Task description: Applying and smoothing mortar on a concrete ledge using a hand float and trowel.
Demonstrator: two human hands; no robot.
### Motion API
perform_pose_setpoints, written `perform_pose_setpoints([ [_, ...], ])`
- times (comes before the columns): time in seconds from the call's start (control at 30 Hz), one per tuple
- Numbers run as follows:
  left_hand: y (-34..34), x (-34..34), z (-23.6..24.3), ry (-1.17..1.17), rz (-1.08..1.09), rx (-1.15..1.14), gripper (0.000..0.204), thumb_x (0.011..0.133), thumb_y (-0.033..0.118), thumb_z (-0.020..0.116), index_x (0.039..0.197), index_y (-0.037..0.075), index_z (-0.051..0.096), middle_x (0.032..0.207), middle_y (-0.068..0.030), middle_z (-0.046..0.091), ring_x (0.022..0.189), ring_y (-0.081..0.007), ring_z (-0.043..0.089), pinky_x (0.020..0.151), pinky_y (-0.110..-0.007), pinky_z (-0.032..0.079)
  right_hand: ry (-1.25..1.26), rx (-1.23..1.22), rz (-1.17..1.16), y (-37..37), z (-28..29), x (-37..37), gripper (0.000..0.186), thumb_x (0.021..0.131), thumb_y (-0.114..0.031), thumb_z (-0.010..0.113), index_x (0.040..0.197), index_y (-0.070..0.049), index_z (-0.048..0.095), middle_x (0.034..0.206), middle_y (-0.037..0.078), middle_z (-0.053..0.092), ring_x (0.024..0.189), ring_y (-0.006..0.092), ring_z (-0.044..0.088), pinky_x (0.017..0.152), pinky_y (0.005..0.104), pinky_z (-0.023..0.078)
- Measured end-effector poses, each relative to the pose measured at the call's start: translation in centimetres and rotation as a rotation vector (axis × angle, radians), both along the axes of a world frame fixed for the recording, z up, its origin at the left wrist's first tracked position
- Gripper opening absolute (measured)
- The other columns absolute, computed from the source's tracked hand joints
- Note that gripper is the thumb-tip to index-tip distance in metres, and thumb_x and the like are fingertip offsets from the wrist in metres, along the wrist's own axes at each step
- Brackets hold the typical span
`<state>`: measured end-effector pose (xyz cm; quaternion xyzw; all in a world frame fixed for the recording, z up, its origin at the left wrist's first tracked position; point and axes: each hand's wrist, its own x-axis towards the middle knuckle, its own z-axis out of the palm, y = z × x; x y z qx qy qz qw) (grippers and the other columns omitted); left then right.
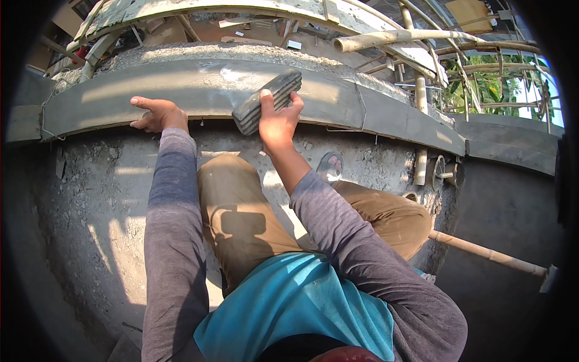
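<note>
My right hand (278, 123) grips a dark grey block with a ribbed side (281, 86), the thumb along one face and fingers round the other. Its exact kind I cannot make out. The block is held tilted over the smooth grey plastered band (338, 96) of a low curved wall, and whether it touches the plaster is unclear. Farther left, my left hand (158, 114) is at the lower edge of that band. One finger there points left while the others bend partly under, with nothing visible in them.
Beyond the wall runs a rough rubble strip (181, 55). Bamboo poles (386, 40) cross at the upper right. Bent wires (362, 105) stick out of the wall. Dusty concrete (120, 181) lies beneath me, with pipe ends (437, 172) and a bamboo pole (488, 253) at the right.
</note>
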<state>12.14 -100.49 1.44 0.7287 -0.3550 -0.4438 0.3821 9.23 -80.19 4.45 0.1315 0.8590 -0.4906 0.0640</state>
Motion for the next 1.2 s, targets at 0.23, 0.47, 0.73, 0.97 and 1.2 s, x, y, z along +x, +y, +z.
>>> perform_pose_setpoints([
  [0.23,0.7,0.6,2.5,0.077,-0.035,0.021,0.114,0.087,0.084,0.03,0.155,-0.005,0.01,0.148,-0.0352,0.03,0.135,-0.0474,0.041,0.111,-0.052,0.041,-0.02,0.391,0.262,5.1,5.1,-4.7,0.08,0.084,-0.051,0.071,0.147,-0.011,0.041,0.132,0.026,0.049,0.115,0.0423,0.059,0.098,0.0469,0.049],
  [0.47,0.5,-0.1,0.0,0.059,-0.021,0.015,0.113,0.087,0.084,0.032,0.156,-0.004,0.01,0.149,-0.0353,0.031,0.137,-0.0476,0.04,0.112,-0.052,0.041,0.124,0.613,0.732,0.7,4.6,-1.4,0.067,0.08,-0.042,0.077,0.138,-0.017,0.054,0.128,0.021,0.054,0.116,0.0397,0.058,0.096,0.0484,0.05],
  [0.73,0.7,0.2,1.0,0.084,-0.011,0.013,0.113,0.087,0.084,0.032,0.156,-0.003,0.01,0.149,-0.0346,0.031,0.136,-0.0469,0.042,0.111,-0.052,0.042,0.363,0.826,0.687,3.4,3.0,-3.3,0.063,0.074,-0.044,0.082,0.131,-0.023,0.063,0.122,0.016,0.058,0.103,0.036,0.062,0.089,0.0457,0.052],
  [0.97,0.0,0.3,-0.1,0.038,-0.008,0.004,0.112,0.088,0.083,0.032,0.156,-0.004,0.01,0.149,-0.0354,0.03,0.137,-0.0475,0.04,0.111,-0.052,0.042,0.492,0.926,0.423,11.6,1.1,-8.9,0.061,0.076,-0.046,0.08,0.129,-0.019,0.063,0.116,0.018,0.059,0.099,0.0369,0.064,0.08,0.0472,0.055],
  [1.2,0.4,0.5,1.1,0.042,-0.037,0.028,0.114,0.087,0.085,0.03,0.156,-0.003,0.008,0.152,-0.0322,0.029,0.135,-0.0469,0.043,0.107,-0.051,0.048,0.107,0.723,0.615,3.8,4.2,-1.5,0.064,0.083,-0.049,0.074,0.138,-0.021,0.057,0.128,0.018,0.054,0.116,0.0378,0.058,0.094,0.0471,0.052],
])
